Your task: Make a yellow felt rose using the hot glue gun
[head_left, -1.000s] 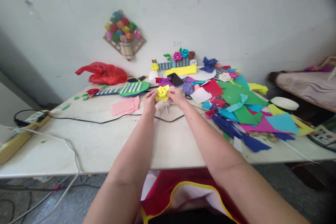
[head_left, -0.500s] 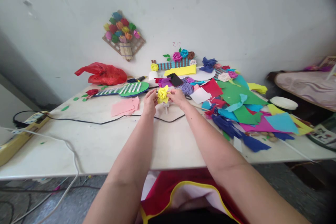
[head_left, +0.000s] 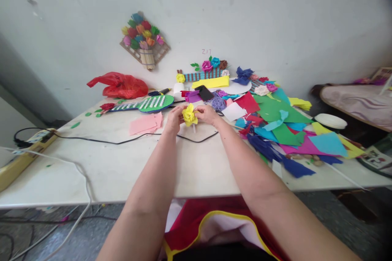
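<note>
Yellow paper flower point(head_left: 190, 116) dips slightly toward the table's point(head_left: 119, 173) front edge. Our left hand point(head_left: 175, 118) and right hand point(head_left: 208, 114) pinch it, fingers nearly closed; we seem still to be adjusting it.

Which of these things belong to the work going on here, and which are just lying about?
In the work:
- yellow flower, between the left hand and right hand
- probably the green paper and pink paper, though neither is being touched

Apparently just lying about:
- phone
- red bag
</note>
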Motion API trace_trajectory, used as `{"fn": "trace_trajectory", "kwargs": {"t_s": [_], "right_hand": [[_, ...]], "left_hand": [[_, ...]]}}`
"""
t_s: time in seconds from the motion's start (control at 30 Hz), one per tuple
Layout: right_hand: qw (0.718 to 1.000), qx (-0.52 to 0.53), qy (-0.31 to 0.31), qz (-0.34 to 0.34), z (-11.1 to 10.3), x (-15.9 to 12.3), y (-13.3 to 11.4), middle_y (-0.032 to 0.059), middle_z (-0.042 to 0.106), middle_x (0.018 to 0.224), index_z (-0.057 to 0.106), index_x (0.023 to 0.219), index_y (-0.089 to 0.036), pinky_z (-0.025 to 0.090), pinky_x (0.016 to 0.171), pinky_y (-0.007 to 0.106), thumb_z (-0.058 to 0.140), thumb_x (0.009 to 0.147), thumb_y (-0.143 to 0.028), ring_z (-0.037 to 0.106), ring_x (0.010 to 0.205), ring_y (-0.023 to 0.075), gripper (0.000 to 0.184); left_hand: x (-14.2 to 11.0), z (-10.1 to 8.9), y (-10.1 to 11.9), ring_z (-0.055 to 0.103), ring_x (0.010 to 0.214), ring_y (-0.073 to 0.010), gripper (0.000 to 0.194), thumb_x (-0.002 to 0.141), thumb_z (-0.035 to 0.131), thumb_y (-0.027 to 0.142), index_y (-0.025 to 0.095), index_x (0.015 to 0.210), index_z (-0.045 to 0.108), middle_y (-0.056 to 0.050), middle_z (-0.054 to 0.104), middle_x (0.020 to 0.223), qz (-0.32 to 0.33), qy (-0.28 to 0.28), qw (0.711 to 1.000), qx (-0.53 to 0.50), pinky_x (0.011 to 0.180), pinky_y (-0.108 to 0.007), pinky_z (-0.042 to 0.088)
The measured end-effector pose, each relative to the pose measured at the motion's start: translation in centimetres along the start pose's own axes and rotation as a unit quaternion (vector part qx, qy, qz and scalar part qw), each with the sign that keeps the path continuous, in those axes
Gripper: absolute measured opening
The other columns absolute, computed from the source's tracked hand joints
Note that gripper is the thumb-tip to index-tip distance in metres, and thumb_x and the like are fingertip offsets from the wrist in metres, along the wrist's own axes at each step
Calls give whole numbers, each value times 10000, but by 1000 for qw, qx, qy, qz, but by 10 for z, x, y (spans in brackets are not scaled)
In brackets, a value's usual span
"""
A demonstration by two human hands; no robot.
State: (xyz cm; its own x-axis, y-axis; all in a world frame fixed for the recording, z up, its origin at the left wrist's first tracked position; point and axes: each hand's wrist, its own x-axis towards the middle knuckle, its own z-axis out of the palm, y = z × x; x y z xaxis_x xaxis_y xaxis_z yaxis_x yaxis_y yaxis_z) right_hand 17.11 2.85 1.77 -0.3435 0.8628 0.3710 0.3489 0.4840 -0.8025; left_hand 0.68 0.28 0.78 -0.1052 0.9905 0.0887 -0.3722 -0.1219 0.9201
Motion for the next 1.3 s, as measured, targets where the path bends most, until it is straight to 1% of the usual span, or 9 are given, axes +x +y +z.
{"fn": "trace_trajectory", "kwargs": {"t_s": [0.13, 0.4, 0.6, 0.73, 0.87, 1.0, 1.17, 1.23, 1.3], "right_hand": [[1000, 7, -15, -7, -1, -2, -3, -44, 654, 642, 711, 703, -161, 431, 670, 219, 604, 676, -147, 563, 647, 116, 111], [999, 28, -23, 14, -5, -10, -18, -41, 651, 632, 689, 664, -159, 421, 643, 217, 577, 647, -135, 553, 638, 117, 116], [1000, -16, -12, 10, -4, -7, -13, -41, 627, 595, 674, 640, -159, 396, 611, 215, 586, 642, -157, 533, 623, 115, 88], [1000, 5, -5, 20, -3, -6, -10, -50, 616, 580, 666, 657, -163, 405, 588, 207, 594, 651, -177, 530, 598, 106, 74], [998, 44, 1, 39, -3, -7, -11, -59, 577, 533, 651, 656, -164, 422, 573, 215, 610, 669, -190, 521, 546, 102, 50], [995, 68, 15, 68, -4, -7, -14, -46, 592, 531, 645, 661, -158, 435, 556, 223, 615, 682, -147, 523, 503, 100, 38], [992, 52, 62, 93, -8, -4, -9, -54, 573, 518, 710, 837, -152, 433, 546, 221, 554, 738, -100, 469, 452, 85, 191], [992, 22, 94, 78, -11, -1, -4, -54, 559, 528, 728, 871, -159, 451, 587, 228, 558, 768, -139, 497, 496, 94, 200], [989, -9, 129, 66, -15, 2, 3, -34, 598, 587, 738, 866, -165, 468, 630, 244, 573, 780, -184, 535, 558, 111, 188]], "left_hand": [[1, -1, 1, 630, 597, -192, 311, 539, 768, 380, 174, 762, 700, -56, 678, 694, -2, -1, 1000, -7, 558, -291, 474], [-4, -2, 4, 665, 638, -223, 380, 432, 866, 404, 176, 666, 672, -61, 668, 642, -3, -32, 999, 32, 548, -288, 485], [-5, 1, 5, 650, 610, -201, 390, 432, 909, 363, 170, 641, 642, -46, 645, 617, -7, -28, 998, 59, 557, -288, 483], [-4, 0, 5, 632, 599, -189, 352, 422, 887, 311, 170, 639, 649, -42, 644, 608, -1, -16, 999, 50, 557, -282, 479], [-1, -4, 2, 606, 580, -170, 290, 450, 825, 292, 169, 648, 651, -38, 650, 635, 16, 14, 999, 43, 562, -290, 487], [5, -7, -2, 608, 573, -176, 225, 498, 748, 277, 173, 665, 639, -41, 644, 639, 19, 54, 998, -4, 557, -301, 502], [8, -6, 3, 656, 637, -201, 184, 567, 672, 216, 182, 741, 622, -56, 672, 677, -33, 120, 989, -75, 600, -319, 543], [7, -5, 6, 668, 662, -211, 179, 586, 653, 193, 188, 761, 616, -58, 670, 665, -55, 143, 984, -91, 610, -321, 555], [5, -4, 9, 672, 676, -214, 171, 605, 640, 177, 189, 774, 616, -61, 668, 660, -67, 161, 979, -104, 614, -319, 560]]}}
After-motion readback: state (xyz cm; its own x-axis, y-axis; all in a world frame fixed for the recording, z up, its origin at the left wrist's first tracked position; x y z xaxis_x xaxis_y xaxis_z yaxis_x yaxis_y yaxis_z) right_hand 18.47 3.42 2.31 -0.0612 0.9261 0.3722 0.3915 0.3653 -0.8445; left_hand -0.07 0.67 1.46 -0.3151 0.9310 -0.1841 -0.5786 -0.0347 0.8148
